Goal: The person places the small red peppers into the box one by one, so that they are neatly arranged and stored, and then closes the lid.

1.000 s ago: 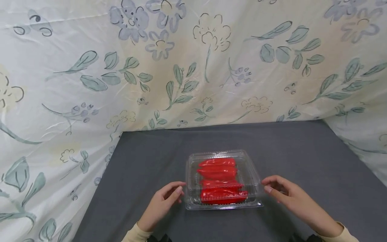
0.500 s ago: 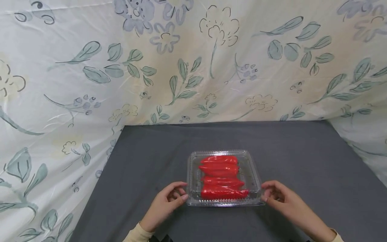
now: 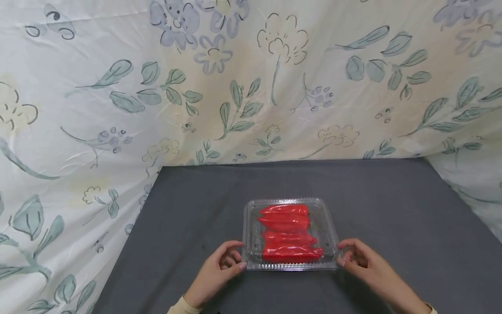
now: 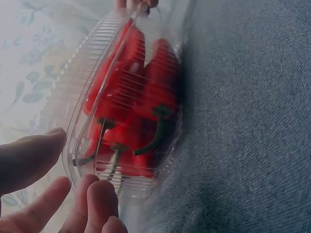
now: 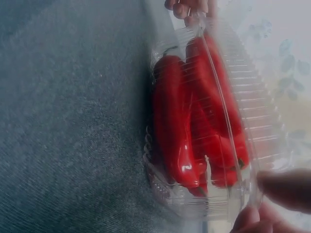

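A clear plastic clamshell box (image 3: 252, 218) stands on the grey cloth, its lid down over several long red peppers (image 3: 285, 222). At the box's near left corner, my left hand (image 3: 217, 270) pinches the rim between thumb and fingers. My right hand (image 3: 368, 266) pinches the near right corner likewise. In the left wrist view, the thumb (image 4: 36, 155) meets the rim from the lid side, with curled fingertips below it. Green stems (image 4: 153, 138) show through the ribbed wall there. The right wrist view has the thumb (image 5: 284, 187) at the rim beside the peppers (image 5: 172, 119).
Grey cloth (image 3: 196, 209) covers the table around the box. A pale curtain (image 3: 235, 87) with flowers and leaves rises along the back edge and down the left and right sides.
Both hands have come in from beside the box, and their thumbs and fingers have closed on its near corners. The head view has shifted slightly.
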A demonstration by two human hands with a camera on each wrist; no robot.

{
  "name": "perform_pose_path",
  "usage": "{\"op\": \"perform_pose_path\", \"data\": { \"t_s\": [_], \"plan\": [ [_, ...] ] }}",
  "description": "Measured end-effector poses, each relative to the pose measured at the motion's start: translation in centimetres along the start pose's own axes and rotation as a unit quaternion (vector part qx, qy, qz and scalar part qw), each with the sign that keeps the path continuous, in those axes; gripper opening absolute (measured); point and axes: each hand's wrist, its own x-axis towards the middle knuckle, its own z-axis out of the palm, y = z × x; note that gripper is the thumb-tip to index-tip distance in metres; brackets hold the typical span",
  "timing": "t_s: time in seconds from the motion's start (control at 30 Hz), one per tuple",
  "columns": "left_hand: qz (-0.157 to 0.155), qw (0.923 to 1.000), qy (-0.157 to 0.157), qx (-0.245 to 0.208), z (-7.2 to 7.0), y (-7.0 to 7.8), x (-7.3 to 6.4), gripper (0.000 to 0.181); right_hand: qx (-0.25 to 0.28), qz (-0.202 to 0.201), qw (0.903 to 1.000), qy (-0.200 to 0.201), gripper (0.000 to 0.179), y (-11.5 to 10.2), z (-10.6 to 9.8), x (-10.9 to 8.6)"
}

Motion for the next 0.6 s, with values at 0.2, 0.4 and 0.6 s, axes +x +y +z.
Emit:
{"op": "perform_pose_path", "data": {
  "t_s": [0.2,0.4,0.6],
  "plan": [
    [0.0,0.9995,-0.013,-0.03,0.4,-0.02,-0.09,0.052,0.009,-0.005,0.9997,0.02,0.042,0.2,0.26,-0.23],
    [-0.012,0.9975,-0.028,-0.064,0.76,-0.29,0.09,0.055,0.033,0.056,0.9974,0.033,0.05,0.45,0.45,-0.13],
    [-0.034,0.9924,-0.04,-0.112,0.89,-0.74,0.2,0.061,0.072,0.057,0.995,0.038,0.05,1.0,0.85,-0.21]
  ]
}}
